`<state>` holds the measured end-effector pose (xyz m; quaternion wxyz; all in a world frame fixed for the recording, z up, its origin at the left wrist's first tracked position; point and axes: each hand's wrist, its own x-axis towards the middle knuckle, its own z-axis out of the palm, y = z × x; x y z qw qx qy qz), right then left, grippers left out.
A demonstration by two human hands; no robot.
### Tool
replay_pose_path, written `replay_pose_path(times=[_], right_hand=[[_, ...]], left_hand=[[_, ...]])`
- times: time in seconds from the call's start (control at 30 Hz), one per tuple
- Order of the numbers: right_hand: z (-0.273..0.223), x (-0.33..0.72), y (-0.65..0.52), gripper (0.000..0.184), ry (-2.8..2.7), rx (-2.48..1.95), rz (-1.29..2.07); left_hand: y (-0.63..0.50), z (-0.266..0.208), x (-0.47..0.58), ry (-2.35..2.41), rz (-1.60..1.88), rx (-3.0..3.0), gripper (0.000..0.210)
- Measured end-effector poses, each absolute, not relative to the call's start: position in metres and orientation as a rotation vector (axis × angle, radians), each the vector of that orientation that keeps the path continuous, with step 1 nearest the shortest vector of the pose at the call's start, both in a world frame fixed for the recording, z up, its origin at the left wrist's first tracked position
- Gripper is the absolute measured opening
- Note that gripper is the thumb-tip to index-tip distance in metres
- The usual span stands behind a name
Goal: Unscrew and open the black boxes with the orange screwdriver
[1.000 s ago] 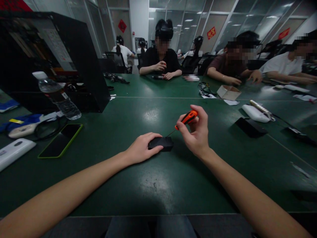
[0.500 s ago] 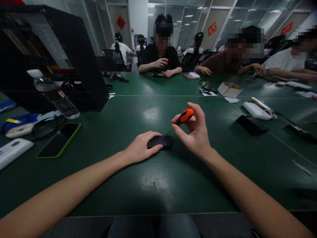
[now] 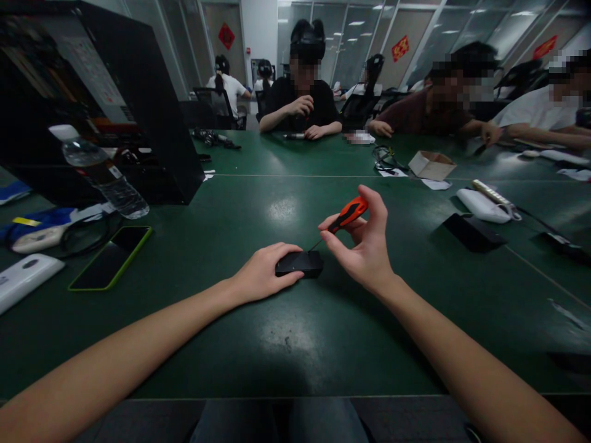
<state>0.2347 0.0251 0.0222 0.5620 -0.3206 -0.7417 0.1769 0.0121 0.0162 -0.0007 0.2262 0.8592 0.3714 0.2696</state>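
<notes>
A small black box-like device (image 3: 310, 263) lies on the green table, its left end gripped between the thumb and fingers of my left hand (image 3: 265, 271). My right hand (image 3: 367, 246) is closed around an orange and black screwdriver (image 3: 348, 213). The screwdriver is tilted, with its thin shaft running down and left to the top of the device near its far edge. Whether the tip sits in a screw is too small to make out.
To the left are a phone with a green edge (image 3: 111, 258), a water bottle (image 3: 101, 175) and a tall black case (image 3: 152, 123). A black block (image 3: 473, 232), a white device (image 3: 482, 206) and a small open box (image 3: 431, 165) lie to the right. Co-workers sit across the table.
The screwdriver's handle has turned and tilted slightly in my right hand, its end shifting a little up and right. My left hand and the device stay put.
</notes>
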Motion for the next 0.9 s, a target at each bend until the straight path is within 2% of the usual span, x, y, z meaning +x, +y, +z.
replay_pose_path(times=[0.2,0.63,0.9], right_hand=[[0.024,0.230,0.026,0.071,-1.692,-0.735,0.521],[0.018,0.232,0.027,0.078,-1.662,-0.720,0.577],[0.024,0.224,0.015,0.071,-1.586,-0.662,0.621]], left_hand=[[0.016,0.000,0.012,1.020,0.733,2.377,0.040],[0.018,-0.004,0.012,1.021,0.740,2.389,0.041],[0.017,-0.004,0.012,1.006,0.727,2.423,0.043]])
